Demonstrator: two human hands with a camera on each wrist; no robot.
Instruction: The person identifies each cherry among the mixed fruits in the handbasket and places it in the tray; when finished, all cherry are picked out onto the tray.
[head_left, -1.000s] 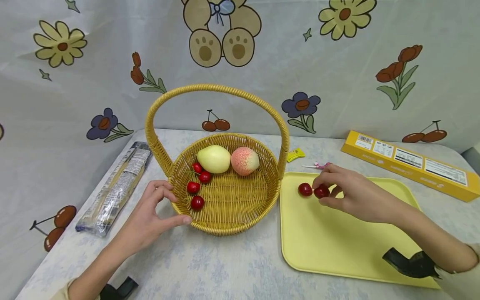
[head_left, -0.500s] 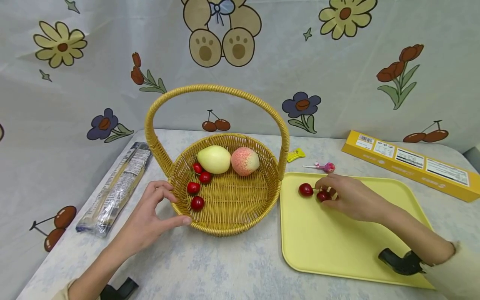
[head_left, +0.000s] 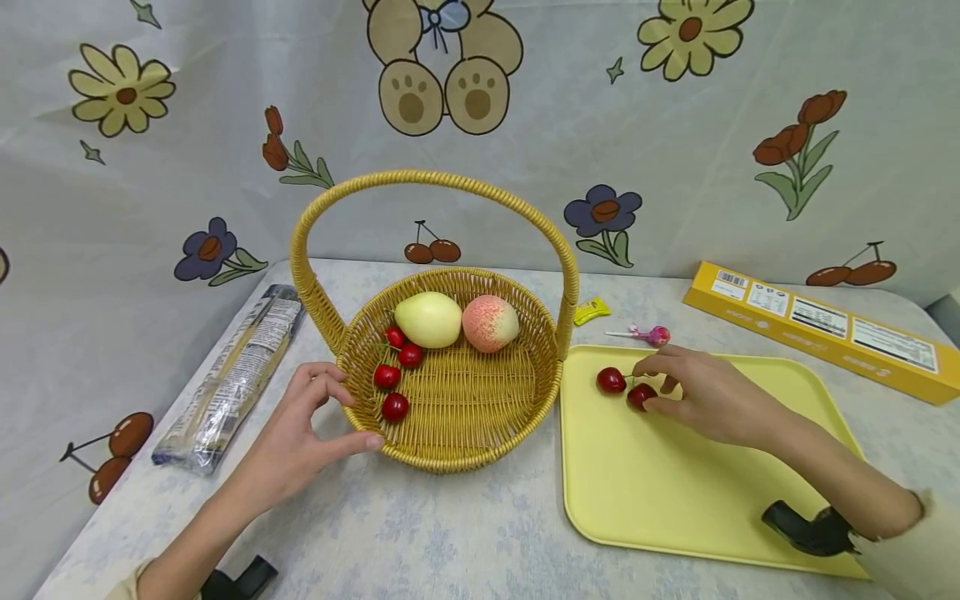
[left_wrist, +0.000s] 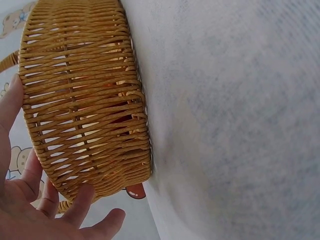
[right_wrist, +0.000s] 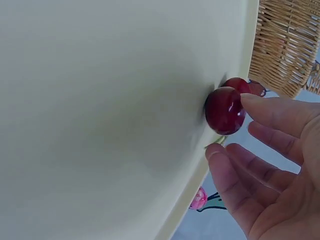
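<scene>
A yellow wicker basket (head_left: 442, 461) with a tall arched handle holds a pale yellow pear-like fruit (head_left: 428, 319), a peach (head_left: 490, 323) and several red cherries (head_left: 395, 407). My left hand (head_left: 303, 425) touches the basket's near left rim with spread fingers, as the left wrist view also shows. Over the yellow tray (head_left: 675, 500), my right hand (head_left: 708, 392) has its thumb at the side of a dark red cherry (right_wrist: 225, 111). Its index fingertip is at the green stem (right_wrist: 216, 142), apart from the fruit's skin. A second cherry (head_left: 611, 381) lies just left of it.
Behind the tray lie a lollipop (head_left: 641, 335) and a small yellow wrapped candy (head_left: 592, 310). A long yellow box (head_left: 821, 329) stretches across the back right. Left of the basket is a clear plastic packet (head_left: 232, 379). A printed cloth (head_left: 480, 167) hangs behind the table.
My right hand has shifted slightly to the right, uncovering the lollipop's head, and the cherry beside its thumb sits a little nearer. My left hand and the basket stay put.
</scene>
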